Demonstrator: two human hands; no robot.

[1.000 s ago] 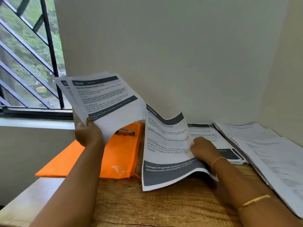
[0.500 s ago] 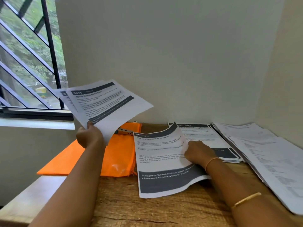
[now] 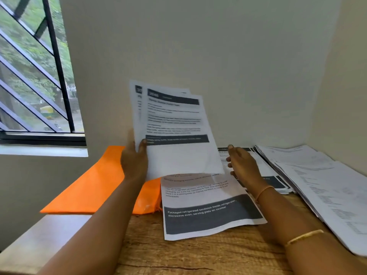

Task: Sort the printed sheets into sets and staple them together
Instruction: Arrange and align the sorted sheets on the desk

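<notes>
Head view: the left hand point(image 3: 134, 163) pinches a few printed sheets point(image 3: 174, 126) upright above the wooden table point(image 3: 178, 259), while the right hand point(image 3: 242, 165), fingers relaxed and holding nothing, hovers just beside them.

The flat white printed sheet point(image 3: 200, 202) below the right hand's point(image 3: 244, 167) fingers point(image 3: 232, 150) reads: "Packaged refrigerated sandwich inside refrigerator, microwave oven, serving plate on counter".

An orange folder point(image 3: 95, 187) lies on the wooden table point(image 3: 178, 255) near a barred window point(image 3: 35, 76).
</notes>
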